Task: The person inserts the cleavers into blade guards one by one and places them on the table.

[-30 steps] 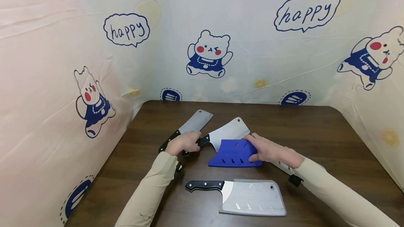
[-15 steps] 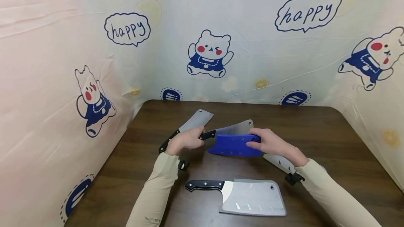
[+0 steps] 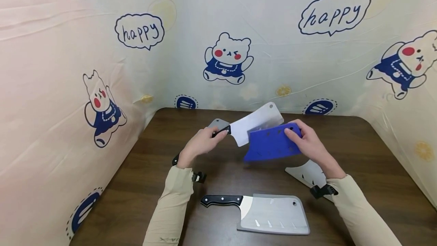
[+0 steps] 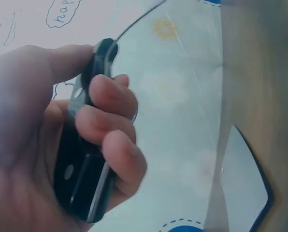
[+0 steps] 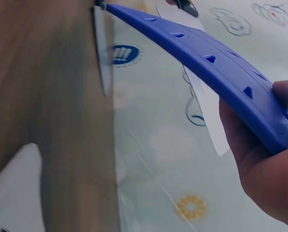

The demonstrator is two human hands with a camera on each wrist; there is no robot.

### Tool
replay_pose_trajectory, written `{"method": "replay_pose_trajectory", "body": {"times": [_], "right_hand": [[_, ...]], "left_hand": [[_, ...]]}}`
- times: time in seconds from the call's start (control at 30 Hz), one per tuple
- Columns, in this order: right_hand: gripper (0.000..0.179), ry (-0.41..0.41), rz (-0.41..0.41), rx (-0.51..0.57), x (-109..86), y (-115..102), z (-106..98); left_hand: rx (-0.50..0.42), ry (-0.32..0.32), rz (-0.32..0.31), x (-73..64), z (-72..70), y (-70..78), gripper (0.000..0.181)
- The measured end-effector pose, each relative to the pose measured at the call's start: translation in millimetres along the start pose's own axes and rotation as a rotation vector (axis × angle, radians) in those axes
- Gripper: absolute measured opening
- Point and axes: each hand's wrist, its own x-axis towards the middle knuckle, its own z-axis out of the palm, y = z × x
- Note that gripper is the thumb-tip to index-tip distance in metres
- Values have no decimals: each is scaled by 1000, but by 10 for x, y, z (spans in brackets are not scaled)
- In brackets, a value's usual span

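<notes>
The left hand [image 3: 201,143] had its fingers curled round the black riveted handle of a cleaver [image 3: 255,122], thumb laid along the top near the blade, while the right hand [image 3: 308,139] pinched the far end of a blue knife sheath [image 3: 271,144], its thumb on the near face and its other fingers behind. Both items were raised off the table [image 3: 150,139], which was dark brown with a wood grain. The held blade, smooth, pale metal with a hole in its outer corner, slanted up towards one o'clock from the left hand and lay partly behind the sheath; whether the two touched could not be told. The sheath looked like plastic, curved and pierced with small slots. Taking the sheath as centre, a grey cleaver [image 3: 218,123] lay at ten o'clock, mostly hidden by the left hand; a white knife sheath [image 3: 308,172] with similar slots lay at four o'clock; and at six o'clock a black-handled cleaver [image 3: 223,200] rested with its broad blade in a translucent cover [image 3: 278,215]
</notes>
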Motion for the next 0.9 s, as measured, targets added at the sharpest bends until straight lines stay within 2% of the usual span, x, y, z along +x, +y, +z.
{"method": "replay_pose_trajectory", "body": {"times": [0.17, 0.4, 0.5, 0.67, 0.9], "right_hand": [[32, 73, 10, 106, -34, -26, -164], [11, 191, -112, 470, -91, -39, -372], [10, 242, -160, 531, -116, -49, -449], [13, 317, -208, 660, -157, -57, -547], [16, 330, -291, 777, -208, -63, -662]], "left_hand": [[-50, 71, 6, -6, -59, -30, 45], [-157, 110, 25, -58, -134, -83, 47], [-198, 125, 28, -85, -165, -85, 46], [-200, 128, 30, -131, -221, -34, 48], [-201, 152, 31, -183, -267, 1, 46]]}}
